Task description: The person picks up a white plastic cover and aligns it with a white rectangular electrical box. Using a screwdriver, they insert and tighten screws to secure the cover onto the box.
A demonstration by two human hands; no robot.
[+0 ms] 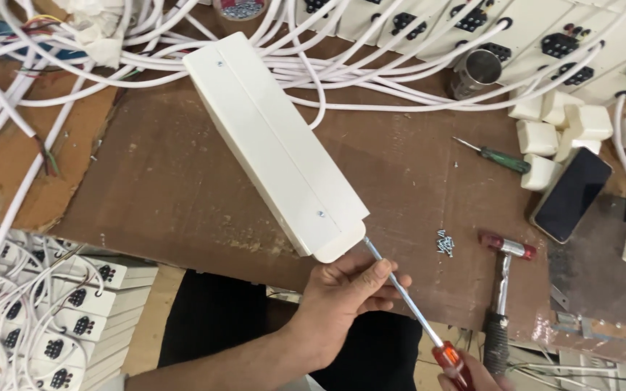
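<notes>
Left hand [342, 293] grips white box [277, 148] near end, pinching screwdriver [414, 308] shaft; right hand [472, 373] clasps its red handle. Steel cup [476, 72] far right, contents unseen.

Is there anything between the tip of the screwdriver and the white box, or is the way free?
Nothing visible stands between them. The screwdriver already reaches the near end of the white box, the left hand steadying its shaft and the right hand holding the handle.

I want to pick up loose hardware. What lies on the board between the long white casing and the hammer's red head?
In the head view, a small heap of screws lies on the brown board, between the white casing and the hammer; otherwise that stretch is bare.
</notes>
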